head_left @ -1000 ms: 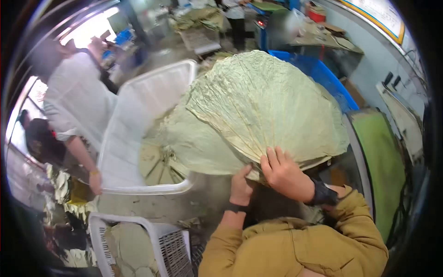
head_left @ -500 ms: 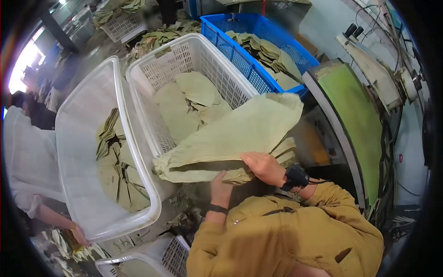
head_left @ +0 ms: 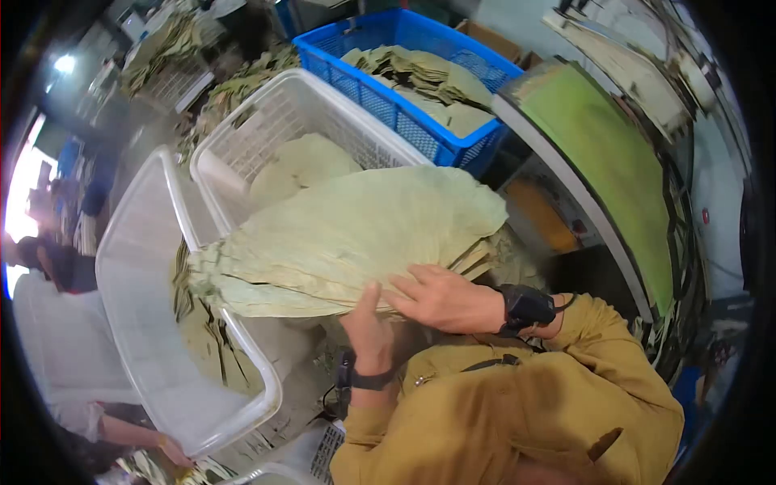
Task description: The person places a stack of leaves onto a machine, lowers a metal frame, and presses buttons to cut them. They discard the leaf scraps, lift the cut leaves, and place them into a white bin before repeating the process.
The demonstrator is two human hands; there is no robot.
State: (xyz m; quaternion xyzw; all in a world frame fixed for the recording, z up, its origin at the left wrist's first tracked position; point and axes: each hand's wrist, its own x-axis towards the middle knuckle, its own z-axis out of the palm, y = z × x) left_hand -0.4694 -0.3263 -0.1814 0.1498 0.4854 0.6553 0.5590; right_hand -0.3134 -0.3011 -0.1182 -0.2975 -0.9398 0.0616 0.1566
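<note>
The left hand (head_left: 370, 335) and right hand (head_left: 453, 303) have fingers lightly closed on the near edge of the pale-green, layered leaf bundle (head_left: 347, 218); even, gentle pressure should limit slipping.

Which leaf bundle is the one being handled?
Find the big green panel. Left of it, nearer the camera than the blue crate, is the broad, pale leaf bundle, the only leaves with left hand and right hand on them.

Pale wall (head_left: 719, 174) beside a green-topped table (head_left: 594, 153), bright window (head_left: 24, 194) far left.
</note>
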